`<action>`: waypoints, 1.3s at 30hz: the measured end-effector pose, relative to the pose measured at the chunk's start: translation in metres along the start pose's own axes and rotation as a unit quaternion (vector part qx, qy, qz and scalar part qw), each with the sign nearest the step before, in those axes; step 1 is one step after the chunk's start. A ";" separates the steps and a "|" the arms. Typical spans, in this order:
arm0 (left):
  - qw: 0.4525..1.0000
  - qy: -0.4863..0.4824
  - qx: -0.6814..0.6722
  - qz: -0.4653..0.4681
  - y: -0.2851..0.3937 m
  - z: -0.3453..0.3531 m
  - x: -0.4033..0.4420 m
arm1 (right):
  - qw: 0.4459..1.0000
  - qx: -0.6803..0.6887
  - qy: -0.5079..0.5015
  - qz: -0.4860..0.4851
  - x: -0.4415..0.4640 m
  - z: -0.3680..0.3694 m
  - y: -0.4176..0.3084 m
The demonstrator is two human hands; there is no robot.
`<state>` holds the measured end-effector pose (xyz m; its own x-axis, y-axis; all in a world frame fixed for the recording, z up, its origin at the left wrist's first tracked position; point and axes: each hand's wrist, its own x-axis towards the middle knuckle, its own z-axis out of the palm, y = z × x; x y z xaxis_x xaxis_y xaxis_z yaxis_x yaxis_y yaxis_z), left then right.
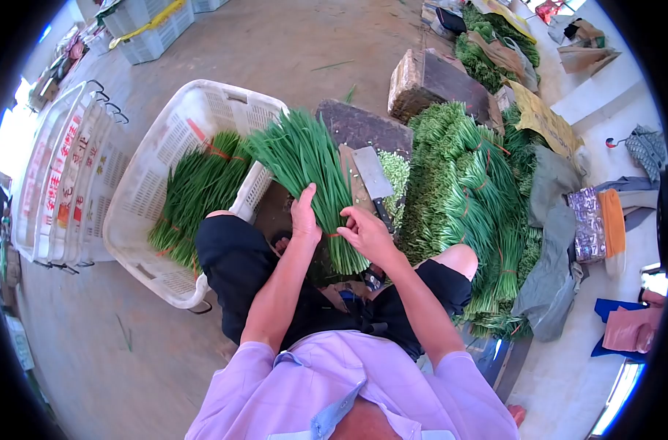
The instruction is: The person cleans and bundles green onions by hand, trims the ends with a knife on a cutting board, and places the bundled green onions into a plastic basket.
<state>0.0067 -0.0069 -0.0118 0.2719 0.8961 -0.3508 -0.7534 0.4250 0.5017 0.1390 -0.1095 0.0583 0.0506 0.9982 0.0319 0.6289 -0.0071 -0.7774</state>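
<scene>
A thick bunch of garlic chives [304, 161] slants across my lap, leafy tips up to the left, cut ends down to the right. My left hand [304, 216] is closed around its left side. On the other side, the fingers of my right hand [367, 233] grip the stalks beside a red band [334, 235]. Just beyond that hand, a cleaver [373, 172] with a dark handle lies on a wooden board [356, 180]. Chopped stem ends [394, 176] are heaped beside the blade.
At my left, a white plastic basket [139, 176] holds banded chive bunches [202, 194]. Stacked white crates [70, 176] stand farther left. A large pile of chives [466, 191] lies at my right, with grey cloth [546, 271] along its edge. Ahead is a dark-topped block [444, 81].
</scene>
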 end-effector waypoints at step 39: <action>0.983 0.118 -0.092 0.103 0.003 -0.010 0.015 | 0.997 0.006 0.056 0.060 -0.014 0.012 0.007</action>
<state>0.0026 0.0062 -0.0240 -0.0282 0.8973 -0.4404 -0.8793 0.1874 0.4379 0.1334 -0.1226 0.0444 0.2108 0.9775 0.0073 0.6039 -0.1243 -0.7873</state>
